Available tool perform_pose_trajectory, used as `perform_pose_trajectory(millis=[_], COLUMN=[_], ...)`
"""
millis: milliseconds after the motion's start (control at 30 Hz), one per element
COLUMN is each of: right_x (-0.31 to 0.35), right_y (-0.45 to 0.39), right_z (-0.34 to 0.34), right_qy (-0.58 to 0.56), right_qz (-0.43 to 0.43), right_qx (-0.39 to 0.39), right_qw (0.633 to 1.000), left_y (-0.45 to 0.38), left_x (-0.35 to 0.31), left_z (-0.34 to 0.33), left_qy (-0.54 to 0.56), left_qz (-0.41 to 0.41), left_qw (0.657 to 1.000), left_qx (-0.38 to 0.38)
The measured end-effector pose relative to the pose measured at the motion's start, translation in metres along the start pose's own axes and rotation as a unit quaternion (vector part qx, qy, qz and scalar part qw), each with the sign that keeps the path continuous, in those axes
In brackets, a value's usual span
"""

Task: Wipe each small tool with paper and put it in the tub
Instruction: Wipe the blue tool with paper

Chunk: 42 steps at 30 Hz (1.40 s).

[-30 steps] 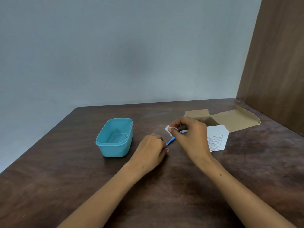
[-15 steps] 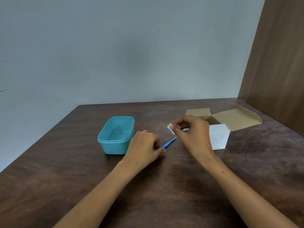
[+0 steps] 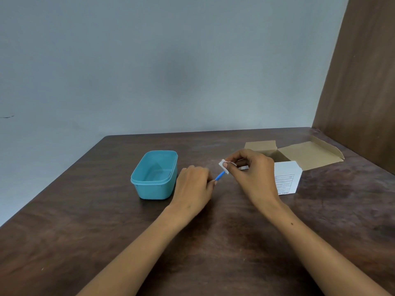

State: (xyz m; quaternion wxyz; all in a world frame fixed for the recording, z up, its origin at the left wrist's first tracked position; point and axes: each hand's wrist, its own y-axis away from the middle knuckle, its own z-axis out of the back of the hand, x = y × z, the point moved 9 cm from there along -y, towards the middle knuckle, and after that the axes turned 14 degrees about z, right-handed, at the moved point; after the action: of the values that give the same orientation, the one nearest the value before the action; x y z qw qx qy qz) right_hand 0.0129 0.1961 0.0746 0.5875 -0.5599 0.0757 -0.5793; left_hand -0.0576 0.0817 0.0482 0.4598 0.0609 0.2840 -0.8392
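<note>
The left hand (image 3: 195, 184) rested low over the dark wooden bench (image 3: 64, 242), its fingers curled, and its grip pinched the near end of a small blue tool (image 3: 220, 176). The tool slanted up and to the right, so that its far end met a small piece of white paper (image 3: 223, 165). The right hand (image 3: 253, 174) pinched that paper between thumb and forefinger, the paper touching the tool's tip; whether it wrapped round the tip could not be told. A teal tub (image 3: 155, 186) stood on the bench just left of the left hand, open, with nothing seen inside it. Behind the right hand stood a white cardboard box (image 3: 287, 178) with its brown flaps spread open, partly hidden by the hand.
</note>
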Motion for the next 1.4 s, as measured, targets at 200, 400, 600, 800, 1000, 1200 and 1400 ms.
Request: perform_pose_trajectory(millis=[200,400,600,800,1000,1200,1400], right_x=[-0.005,-0.016,-0.014,-0.011,-0.013,-0.016,-0.015], right_y=[0.0,0.007,0.015,0.019,0.027,0.037,0.037], right_z=[0.003,-0.009,-0.027,-0.031,-0.04,-0.054,-0.056], right_qy=[-0.095,-0.29,-0.35,-0.36,-0.386,-0.433,-0.382], right_qz=[-0.042,-0.157,-0.187,-0.19,-0.229,-0.302,-0.289], right_qx=[-0.031,-0.042,0.014,0.009,0.031,0.081,0.13], right_qw=[0.994,0.943,0.918,0.914,0.893,0.846,0.868], left_y=[-0.004,0.001,0.002,0.004,0.005,0.007,0.008], left_x=[0.019,0.026,0.03,0.03,0.027,0.017,0.018], left_z=[0.006,0.004,0.007,0.003,-0.009,-0.017,-0.019], left_qy=[0.277,0.499,0.541,0.557,0.604,0.659,0.643], left_qz=[0.111,0.19,0.214,0.226,0.227,0.215,0.213], left_qw=[0.954,0.841,0.81,0.794,0.752,0.698,0.713], left_qx=[0.037,0.093,0.077,0.09,0.136,0.18,0.18])
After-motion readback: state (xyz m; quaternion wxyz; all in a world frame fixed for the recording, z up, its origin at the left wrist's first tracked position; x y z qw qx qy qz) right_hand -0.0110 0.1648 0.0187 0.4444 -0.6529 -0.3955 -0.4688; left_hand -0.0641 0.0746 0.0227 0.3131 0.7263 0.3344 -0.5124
